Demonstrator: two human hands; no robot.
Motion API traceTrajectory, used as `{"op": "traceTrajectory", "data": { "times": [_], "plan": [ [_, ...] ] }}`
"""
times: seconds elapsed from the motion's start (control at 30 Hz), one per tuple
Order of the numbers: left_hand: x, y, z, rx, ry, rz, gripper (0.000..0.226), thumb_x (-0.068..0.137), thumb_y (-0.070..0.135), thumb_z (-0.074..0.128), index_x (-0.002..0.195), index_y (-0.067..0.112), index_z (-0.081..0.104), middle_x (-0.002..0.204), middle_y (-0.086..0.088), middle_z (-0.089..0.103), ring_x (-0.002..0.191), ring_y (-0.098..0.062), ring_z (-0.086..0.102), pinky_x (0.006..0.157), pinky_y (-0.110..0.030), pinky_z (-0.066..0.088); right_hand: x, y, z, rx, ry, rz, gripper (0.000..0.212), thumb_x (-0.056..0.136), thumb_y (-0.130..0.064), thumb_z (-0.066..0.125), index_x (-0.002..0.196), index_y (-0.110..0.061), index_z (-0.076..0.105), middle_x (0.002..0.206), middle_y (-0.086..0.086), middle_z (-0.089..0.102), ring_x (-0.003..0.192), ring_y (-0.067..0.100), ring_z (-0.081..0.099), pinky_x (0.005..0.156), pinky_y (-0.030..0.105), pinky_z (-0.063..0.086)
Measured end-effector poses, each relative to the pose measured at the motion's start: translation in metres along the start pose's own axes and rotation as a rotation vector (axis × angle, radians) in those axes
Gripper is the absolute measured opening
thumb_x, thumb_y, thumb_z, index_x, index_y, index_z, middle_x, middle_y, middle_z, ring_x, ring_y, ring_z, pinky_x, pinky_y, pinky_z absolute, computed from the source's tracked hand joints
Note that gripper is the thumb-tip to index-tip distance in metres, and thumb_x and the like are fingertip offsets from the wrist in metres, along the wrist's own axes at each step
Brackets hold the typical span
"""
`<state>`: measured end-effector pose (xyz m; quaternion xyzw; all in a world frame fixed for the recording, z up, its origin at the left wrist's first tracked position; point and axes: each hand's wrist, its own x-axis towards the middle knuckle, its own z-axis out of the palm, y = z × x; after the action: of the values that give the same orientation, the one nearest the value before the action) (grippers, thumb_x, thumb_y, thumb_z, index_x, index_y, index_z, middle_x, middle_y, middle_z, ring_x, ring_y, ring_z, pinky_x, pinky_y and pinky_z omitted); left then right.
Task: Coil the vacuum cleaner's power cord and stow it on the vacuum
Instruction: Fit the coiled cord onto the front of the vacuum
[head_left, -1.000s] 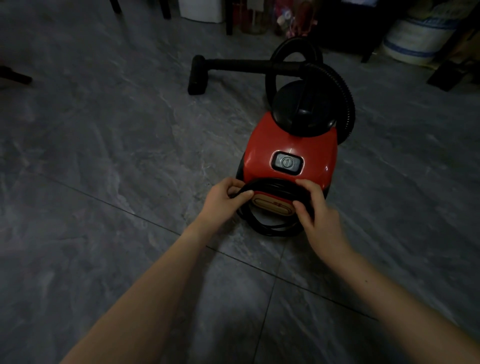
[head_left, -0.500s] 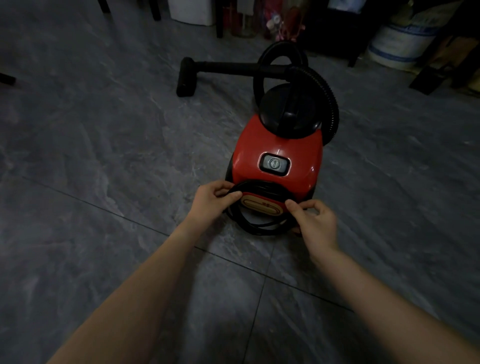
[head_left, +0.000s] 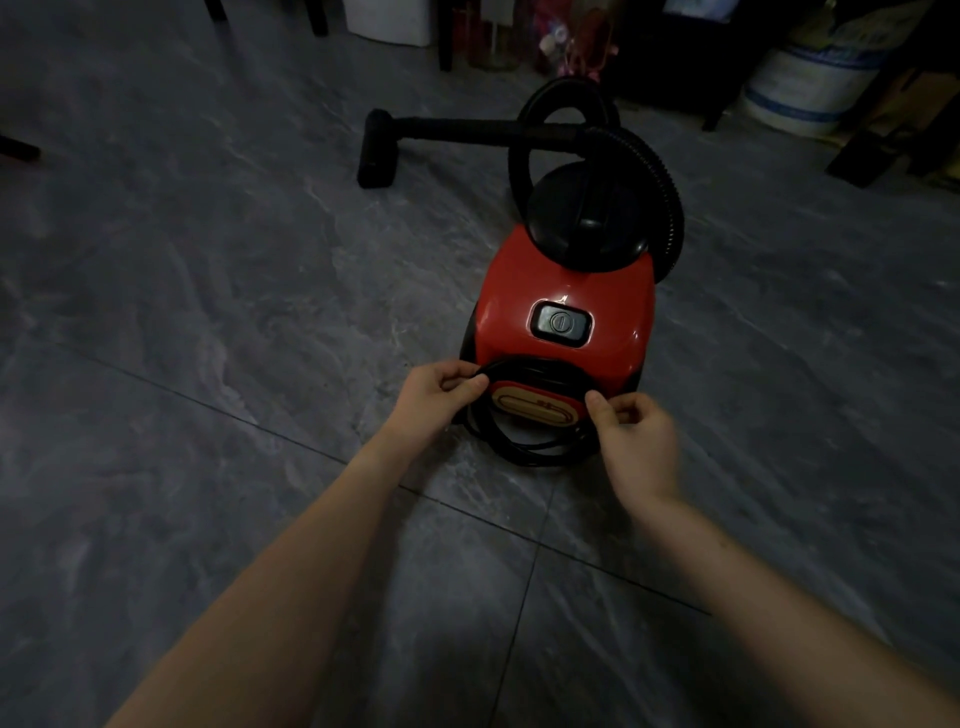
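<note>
Cord (head_left: 524, 451) loops black around the red vacuum's (head_left: 566, 306) rear plate — left hand (head_left: 434, 392) pinching it, right hand (head_left: 631, 434) pinching its other side.

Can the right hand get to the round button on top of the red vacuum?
Probably yes. The right hand sits just below the button, and nothing covers the red vacuum between them, though its fingers pinch the cord.

Both forearms are bare, left hand (head_left: 435, 395) and right hand (head_left: 638, 441) ungloved.
</note>
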<state>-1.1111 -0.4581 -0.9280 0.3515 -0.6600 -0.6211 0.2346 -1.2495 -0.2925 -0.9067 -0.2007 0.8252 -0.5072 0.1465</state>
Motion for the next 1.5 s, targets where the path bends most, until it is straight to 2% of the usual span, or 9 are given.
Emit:
{"op": "traceTrajectory", "data": {
  "times": [0.1,0.2,0.37,0.53,0.63,0.83,1.1,1.37,1.5],
  "plan": [
    [0.001,-0.008,0.002,-0.028,0.056,-0.021,0.006,0.088,0.007,0.066,0.09,0.01,0.07,0.066,0.005,0.07,0.059,0.003,0.063,0.058,-0.012,0.051,0.008,0.002,-0.004,-0.02,-0.027,0.033,0.03,0.082,-0.041,0.071,0.072,-0.013,0.065,0.063,0.001,0.064,0.062,0.019,0.063,0.058,0.03,0.049],
    [0.002,-0.018,0.004,-0.026,0.061,-0.052,0.01,0.087,0.003,0.066,0.096,0.001,0.07,0.058,0.014,0.07,0.059,0.006,0.064,0.058,-0.01,0.049,0.011,0.002,-0.01,-0.13,-0.074,0.031,0.029,0.082,-0.043,0.071,0.071,-0.016,0.067,0.064,-0.001,0.066,0.061,0.014,0.062,0.054,0.025,0.042],
    [0.001,-0.025,0.004,0.049,0.054,-0.072,0.019,0.086,0.001,0.067,0.105,-0.001,0.066,0.073,0.0,0.067,0.054,0.011,0.06,0.061,-0.01,0.048,0.015,0.013,-0.012,-0.066,-0.141,0.114,0.029,0.078,-0.036,0.077,0.061,-0.016,0.065,0.058,-0.001,0.062,0.055,0.011,0.056,0.056,0.024,0.039],
    [0.007,-0.016,0.007,0.083,0.026,-0.031,0.019,0.089,0.003,0.063,0.106,-0.004,0.067,0.077,-0.005,0.067,0.056,0.011,0.059,0.059,-0.006,0.046,0.021,0.006,-0.013,0.048,-0.128,0.173,0.027,0.077,-0.036,0.078,0.068,-0.012,0.07,0.063,0.003,0.067,0.057,0.013,0.058,0.057,0.025,0.043],
    [0.009,-0.011,0.01,0.059,0.062,-0.04,0.018,0.09,0.002,0.061,0.106,-0.006,0.066,0.068,0.001,0.062,0.049,0.011,0.056,0.052,-0.006,0.043,0.024,0.001,-0.014,0.098,-0.127,0.198,0.034,0.077,-0.036,0.078,0.074,-0.003,0.07,0.072,0.014,0.069,0.062,0.019,0.06,0.056,0.027,0.046],
    [0.005,-0.014,0.013,-0.032,0.104,-0.078,0.013,0.087,0.001,0.065,0.1,-0.001,0.066,0.051,0.016,0.066,0.052,0.009,0.06,0.053,-0.007,0.046,0.026,0.001,-0.018,0.141,-0.17,0.264,0.029,0.075,-0.034,0.08,0.073,-0.007,0.07,0.074,0.006,0.07,0.069,0.017,0.062,0.063,0.026,0.048],
    [0.008,-0.019,0.018,-0.111,0.161,-0.071,0.015,0.086,0.004,0.068,0.1,-0.001,0.067,0.076,-0.001,0.066,0.058,0.008,0.062,0.06,-0.009,0.049,0.024,0.003,-0.012,0.119,-0.074,0.212,0.025,0.075,-0.041,0.078,0.076,-0.016,0.075,0.069,-0.001,0.071,0.06,0.012,0.064,0.057,0.023,0.048],
    [0.012,-0.031,0.018,-0.123,0.128,-0.071,0.016,0.088,0.011,0.066,0.1,0.001,0.069,0.077,0.001,0.071,0.065,0.001,0.065,0.065,-0.015,0.051,0.024,0.012,-0.007,0.171,-0.057,0.19,0.023,0.077,-0.037,0.077,0.078,-0.014,0.075,0.073,-0.002,0.072,0.068,0.008,0.064,0.065,0.024,0.048],
    [0.012,-0.03,0.019,-0.128,0.094,-0.054,0.012,0.09,0.007,0.062,0.084,0.014,0.069,0.064,0.012,0.072,0.063,0.002,0.065,0.062,-0.013,0.05,0.026,0.013,-0.005,0.197,-0.063,0.206,0.025,0.078,-0.035,0.077,0.081,-0.01,0.076,0.076,0.001,0.073,0.071,0.009,0.065,0.065,0.021,0.047]
  ]
}}
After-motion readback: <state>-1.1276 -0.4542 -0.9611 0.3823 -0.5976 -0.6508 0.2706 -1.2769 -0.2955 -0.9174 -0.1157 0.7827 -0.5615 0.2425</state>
